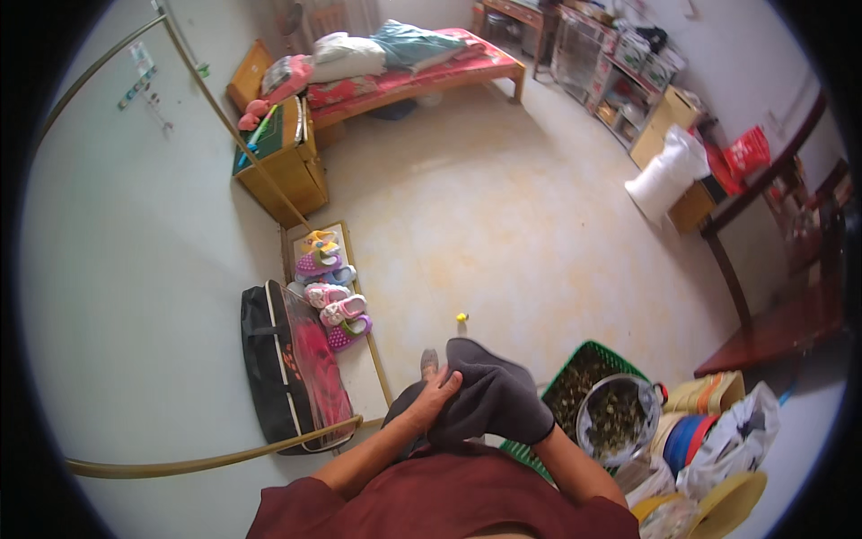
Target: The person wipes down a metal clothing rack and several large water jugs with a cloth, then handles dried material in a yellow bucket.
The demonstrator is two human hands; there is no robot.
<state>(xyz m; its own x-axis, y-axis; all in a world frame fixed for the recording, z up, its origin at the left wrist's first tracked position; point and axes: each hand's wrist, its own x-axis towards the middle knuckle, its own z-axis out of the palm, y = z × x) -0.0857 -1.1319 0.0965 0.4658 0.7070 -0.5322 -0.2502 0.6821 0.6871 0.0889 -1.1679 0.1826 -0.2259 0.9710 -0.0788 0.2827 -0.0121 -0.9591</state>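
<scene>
A dark grey piece of soft cloth (495,391), which may be a garment, lies over my lap just in front of my maroon shirt. On its left side rests my left hand (439,394), thumb and fingers spread a little against the fabric; whether it pinches the cloth is not plain. The right forearm goes into the cloth at its right edge, so my right hand is hidden inside or beneath it. Part of a shoe (429,362) shows beyond my left hand.
Children's slippers (343,310) and a black bag (269,364) are at the left. Close on the right stand a green basket (586,357) and a metal pot (619,418), both holding dried plant matter. A small yellow object (462,317) lies on the floor ahead. Farther off is a bed (417,87).
</scene>
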